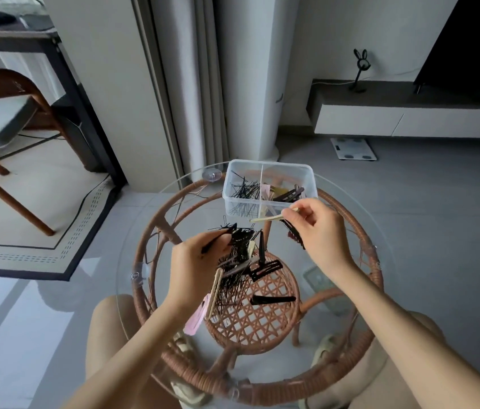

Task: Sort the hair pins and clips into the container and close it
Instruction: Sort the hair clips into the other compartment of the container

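Note:
A clear two-compartment container (306, 172) stands at the far side of the round glass table. Its left half holds black hair pins (243, 191); its right half holds flat clips (284, 194). My right hand (318, 228) pinches a cream clip (267, 218) just in front of the container's right half. My left hand (196, 261) pinches a black pin (215, 245) at the left edge of the loose pile (237, 261) of pins and clips on the glass. A black clip (272, 299), a cream clip (214, 290) and a pink clip (196, 318) lie near me.
The glass top (359, 202) rests on a rattan frame (144, 240) with a woven lower shelf (250, 323). A clear lid (321, 286) appears to lie at the right. A few dark clips (295, 236) lie under my right hand. My knees are below the table.

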The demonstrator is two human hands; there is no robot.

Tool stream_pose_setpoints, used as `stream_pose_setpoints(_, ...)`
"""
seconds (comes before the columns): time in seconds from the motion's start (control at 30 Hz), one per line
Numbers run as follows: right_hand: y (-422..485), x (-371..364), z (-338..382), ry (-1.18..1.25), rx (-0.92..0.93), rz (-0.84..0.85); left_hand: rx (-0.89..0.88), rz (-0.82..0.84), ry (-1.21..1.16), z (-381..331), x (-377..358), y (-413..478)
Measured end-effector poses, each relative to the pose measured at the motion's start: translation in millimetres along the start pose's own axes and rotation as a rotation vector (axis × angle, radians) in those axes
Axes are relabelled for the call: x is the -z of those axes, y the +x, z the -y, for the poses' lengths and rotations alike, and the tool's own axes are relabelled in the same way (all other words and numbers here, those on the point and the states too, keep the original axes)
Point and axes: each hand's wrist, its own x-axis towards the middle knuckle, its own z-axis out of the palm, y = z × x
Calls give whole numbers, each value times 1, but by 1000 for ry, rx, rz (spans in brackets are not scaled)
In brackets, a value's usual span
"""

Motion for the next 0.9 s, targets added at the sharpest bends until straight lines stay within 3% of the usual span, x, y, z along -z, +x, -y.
stream_pose_setpoints(0.13,48,3,-5,-74,-138,-225,239,13,-298,-26,-23,42)
stream_pose_setpoints(0.23,85,-6,-16,-151,-322,-279,313,11,-250,-37,-61,86)
stream_pose_setpoints(0.4,132,-29,-30,-276,-543,-36,315,194,151,-43,-115,145)
stream_pose_setpoints(0.5,145,-32,-35,-132,-660,159,322,365,274,-44,-127,162)
stream_pose_setpoints(0.63,148,-18,-40,-218,-616,166,326,377,238,-38,-124,173)
stream_pose_setpoints(0.77,121,0,-30,-309,-381,157,331,322,58,-30,-96,165)
stream_pose_setpoints(0.83,95,7,-20,-290,-265,259,250,316,149,-24,-76,148)
stream_pose_setpoints(0.9,63,12,-11,-264,-171,463,145,288,301,-18,-56,125)
